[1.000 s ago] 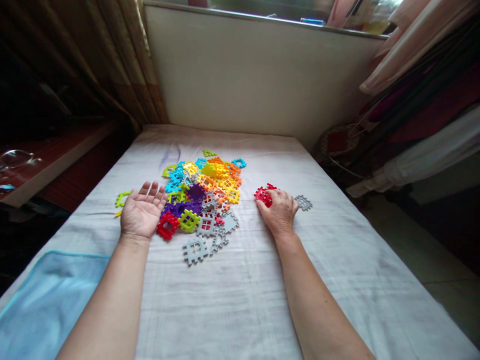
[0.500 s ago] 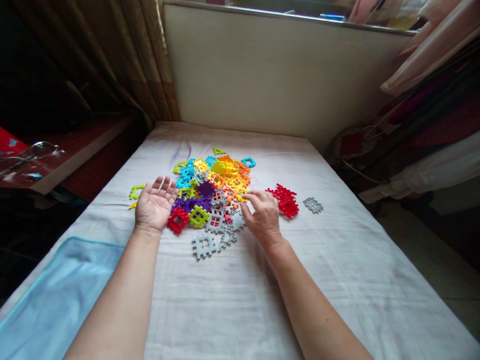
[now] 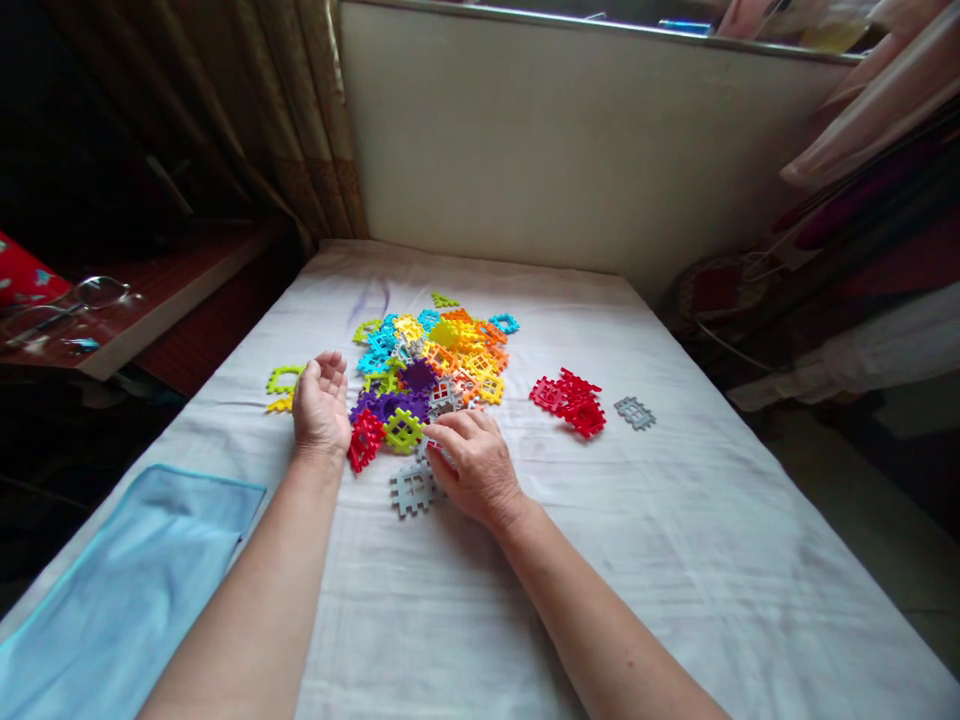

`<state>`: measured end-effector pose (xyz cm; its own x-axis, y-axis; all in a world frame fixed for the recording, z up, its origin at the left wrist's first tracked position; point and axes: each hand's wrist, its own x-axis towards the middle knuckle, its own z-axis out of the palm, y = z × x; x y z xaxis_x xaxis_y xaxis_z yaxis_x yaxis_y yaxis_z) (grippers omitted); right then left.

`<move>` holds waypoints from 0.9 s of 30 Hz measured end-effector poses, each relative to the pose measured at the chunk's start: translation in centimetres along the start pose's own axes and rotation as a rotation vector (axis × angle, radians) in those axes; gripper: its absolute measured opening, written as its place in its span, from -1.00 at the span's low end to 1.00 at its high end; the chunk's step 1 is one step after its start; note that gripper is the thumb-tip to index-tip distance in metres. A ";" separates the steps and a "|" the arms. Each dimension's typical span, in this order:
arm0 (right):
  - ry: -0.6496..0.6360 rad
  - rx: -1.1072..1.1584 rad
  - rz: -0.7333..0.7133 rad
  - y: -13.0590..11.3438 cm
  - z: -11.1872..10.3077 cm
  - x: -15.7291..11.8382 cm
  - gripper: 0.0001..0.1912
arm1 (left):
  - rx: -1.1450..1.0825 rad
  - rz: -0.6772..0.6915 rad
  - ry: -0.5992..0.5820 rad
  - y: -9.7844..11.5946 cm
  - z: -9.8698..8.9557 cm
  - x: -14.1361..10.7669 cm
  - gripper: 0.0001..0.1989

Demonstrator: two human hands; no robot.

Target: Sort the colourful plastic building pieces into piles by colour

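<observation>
A heap of interlocking plastic building pieces lies on the sheet, in yellow, orange, blue, purple, lime and grey. My left hand is at the heap's left side, palm turned toward it, fingers loosely bent and holding nothing. Beside it is a red square piece. My right hand reaches over the near end of the heap, thumb and forefinger apart around grey pieces, some of which it hides. Its fingertips are close to a lime lattice piece. A grey window-shaped piece lies just left of the thumb.
Red pieces form a small pile to the right, with a grey piece beyond. Lime and yellow pieces lie left of my left hand. A blue cloth covers the near left. Glasses rest on a wooden surface.
My right hand has moved left and nearer, from the heap's right side onto the grey pieces. My left hand has turned its palm inward, its fingers bending a little more.
</observation>
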<state>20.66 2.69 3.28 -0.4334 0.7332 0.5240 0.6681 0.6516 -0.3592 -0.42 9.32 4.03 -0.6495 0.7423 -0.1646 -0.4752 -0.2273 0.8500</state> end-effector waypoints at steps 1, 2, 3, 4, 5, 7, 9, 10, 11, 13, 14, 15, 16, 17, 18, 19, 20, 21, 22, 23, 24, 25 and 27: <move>-0.019 0.003 -0.013 -0.2 0.1 0.0 -0.79 | 0.031 0.040 0.013 -0.2 0.1 -0.1 -0.80; -0.040 0.005 -0.024 -0.3 0.2 -0.1 -0.78 | 0.066 0.092 0.027 -0.4 0.3 -0.3 -0.81; -0.058 0.007 -0.035 -0.4 0.2 -0.1 -0.78 | 0.102 0.154 0.042 -0.7 0.4 -0.5 -0.83; -0.072 0.007 -0.043 -0.5 0.3 -0.1 -0.77 | 0.138 0.223 0.054 -1.0 0.4 -0.7 -0.85; -0.084 0.007 -0.048 -0.6 0.4 -0.1 -0.76 | 0.173 0.293 0.061 -1.2 0.5 -0.9 -0.86; -0.106 0.007 -0.055 -0.8 0.5 -0.2 -0.73 | 0.232 0.404 0.056 -1.6 0.7 -1.5 -0.87; -0.137 0.005 -0.061 -1.0 0.6 -0.2 -0.68 | 0.274 0.447 0.032 -2.0 0.9 -2.3 -0.86; -0.155 0.001 -0.063 -1.1 0.7 -0.2 -0.67 | 0.287 0.447 0.020 -2.1 1.0 -2.7 -0.86; -0.169 -0.004 -0.062 -1.2 0.7 -0.3 -0.68 | 0.294 0.440 0.011 -2.2 1.1 -3.0 -0.86; -0.187 -0.017 -0.053 -1.3 0.9 -0.3 -0.69 | 0.294 0.424 -0.002 -2.4 1.3 -3.6 -0.86; -0.192 -0.021 -0.049 -1.4 0.9 -0.3 -0.69 | 0.292 0.419 -0.003 -2.5 1.4 -3.8 -0.86; -0.196 -0.023 -0.046 -1.4 1.0 -0.3 -0.69 | 0.289 0.416 -0.003 -2.5 1.5 -4.0 -0.86; -0.198 -0.021 -0.049 -1.4 1.0 -0.3 -0.68 | 0.289 0.413 -0.002 -2.5 1.5 -4.0 -0.86; -0.200 -0.018 -0.055 -1.5 1.1 -0.3 -0.68 | 0.289 0.408 0.001 -2.6 1.6 -4.0 -0.86; -0.200 -0.014 -0.063 -1.5 1.2 -0.3 -0.67 | 0.287 0.405 0.005 -2.6 1.6 -4.0 -0.86; -0.198 -0.010 -0.071 -1.5 1.2 -0.4 -0.67 | 0.286 0.402 0.008 -2.6 1.5 -4.0 -0.86; -0.196 -0.007 -0.077 -1.6 1.3 -0.4 -0.68 | 0.283 0.401 0.010 -2.6 1.5 -4.0 -0.86; -0.194 -0.004 -0.083 -1.6 1.3 -0.4 -0.69 | 0.280 0.401 0.011 -2.6 1.5 -4.0 -0.86; -0.193 -0.001 -0.092 -1.7 1.4 -0.4 -0.71 | 0.277 0.401 0.012 -2.6 1.5 -4.0 -0.86; -0.192 0.005 -0.102 -1.7 1.4 -0.4 -0.73 | 0.273 0.401 0.012 -2.6 1.6 -4.0 -0.86; -0.190 0.015 -0.112 -1.8 1.4 -0.4 -0.75 | 0.269 0.401 0.010 -2.6 1.6 -4.0 -0.87; -0.186 0.028 -0.120 -1.8 1.5 -0.4 -0.77 | 0.266 0.403 0.006 -2.6 1.6 -4.0 -0.87; -0.172 0.056 -0.124 -1.8 1.5 -0.3 -0.79 | 0.258 0.410 -0.004 -2.7 1.6 -3.9 -0.87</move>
<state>18.64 1.56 2.60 -0.6105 0.6657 0.4291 0.5704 0.7455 -0.3448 4.39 8.05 3.21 -0.7500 0.6268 0.2112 -0.0173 -0.3378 0.9410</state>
